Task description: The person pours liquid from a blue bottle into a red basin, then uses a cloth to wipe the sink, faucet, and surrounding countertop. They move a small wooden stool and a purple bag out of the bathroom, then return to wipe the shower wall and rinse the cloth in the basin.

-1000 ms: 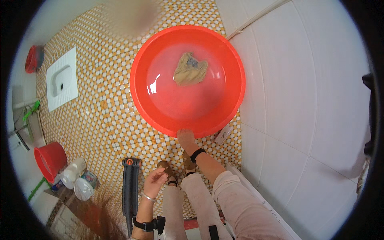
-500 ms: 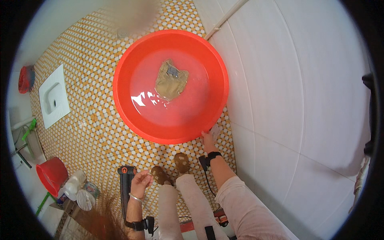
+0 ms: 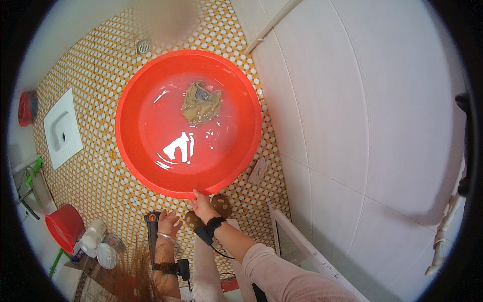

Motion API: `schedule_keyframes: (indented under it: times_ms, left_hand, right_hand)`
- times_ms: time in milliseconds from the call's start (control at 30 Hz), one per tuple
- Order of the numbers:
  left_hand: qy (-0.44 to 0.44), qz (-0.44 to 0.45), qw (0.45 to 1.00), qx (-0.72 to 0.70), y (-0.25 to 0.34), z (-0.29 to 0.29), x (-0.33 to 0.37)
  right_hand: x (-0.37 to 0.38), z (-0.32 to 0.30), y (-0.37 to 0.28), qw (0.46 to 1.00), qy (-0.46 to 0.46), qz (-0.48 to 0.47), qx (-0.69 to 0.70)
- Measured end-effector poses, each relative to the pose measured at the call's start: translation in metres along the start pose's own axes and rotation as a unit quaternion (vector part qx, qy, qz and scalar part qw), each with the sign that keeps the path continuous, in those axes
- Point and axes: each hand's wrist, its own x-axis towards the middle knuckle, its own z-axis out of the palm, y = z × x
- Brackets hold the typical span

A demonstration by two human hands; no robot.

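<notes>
A large red plastic basin [image 3: 130,161] of cloudy water stands on the tiled floor in front of me. A wet khaki cloth [image 3: 200,106] lies bunched in the water, with a greyish patch showing on it. My right hand [image 3: 202,205] grips the basin's near rim, its thumb at the edge. Apart from the basin, my left hand [image 3: 170,224] hangs to the left with fingers spread, holding nothing. Each wrist carries a black strap with a small device.
A pinkish block [image 3: 259,171] lies right of the basin by the white wall [image 3: 332,126]. At left are a squat toilet [image 3: 63,132], a red bucket [image 3: 65,226] and white tubs [image 3: 106,252]. A floor drain [image 3: 144,47] lies beyond; a black long object [image 3: 152,226] sits beside my left hand.
My right hand has moved left along the basin's near rim. The basin now stands farther from the right wall, with the pinkish block uncovered. My left hand's fingers have spread.
</notes>
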Motion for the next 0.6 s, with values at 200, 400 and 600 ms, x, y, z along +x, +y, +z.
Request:
schedule_keyframes:
  times_ms: [200,400,600]
  left_hand:
    - [0.000,0.010,1.000,-0.024,0.046,0.002,0.017]
    - [-0.048,-0.015,0.997,-0.050,0.098,0.031,0.058]
    - [-0.002,0.087,0.995,-0.050,0.131,0.031,0.060]
  right_hand:
    - [-0.056,0.025,-0.021,0.999,-0.035,0.010,0.004]
    - [-0.074,0.039,-0.044,0.992,-0.083,-0.023,-0.088]
    - [-0.098,0.076,-0.099,0.932,-0.041,0.210,-0.292]
